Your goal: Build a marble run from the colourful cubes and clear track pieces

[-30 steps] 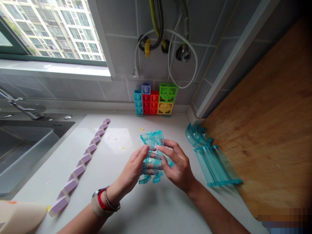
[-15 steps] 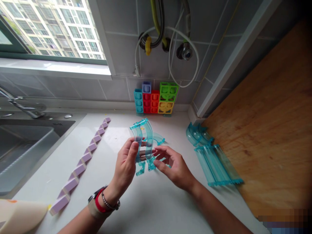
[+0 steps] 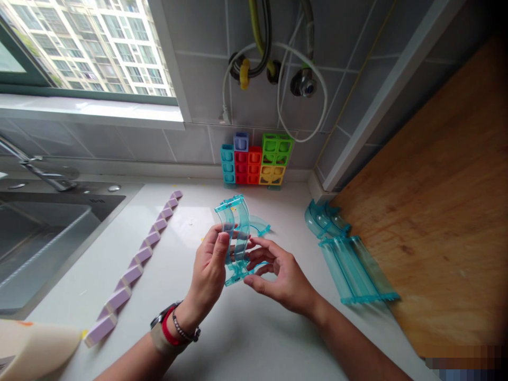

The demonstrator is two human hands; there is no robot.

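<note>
Two clear teal wavy track pieces (image 3: 243,233) stand side by side above the counter, joined at their top ends. My left hand (image 3: 212,262) is closed around the left piece, thumb in front and fingers behind. My right hand (image 3: 280,270) grips the right piece near its lower end, with thumb and fingertips at its edge. At the bottom, the two ends now lie against each other; whether they are locked cannot be made out. Behind the hands, another curved teal piece (image 3: 260,226) lies on the counter, partly hidden.
Straight teal tracks (image 3: 353,270) and curved teal pieces (image 3: 323,218) lie at right by a wooden board (image 3: 428,211). Coloured cube blocks (image 3: 254,165) stand against the wall. A zigzag row of lilac blocks (image 3: 141,255) runs along the left, beside the sink (image 3: 43,254).
The lower ends of the two wavy pieces, apart before, have come together. My right thumb and fingers have moved in at the bottom. The view has shifted slightly.
</note>
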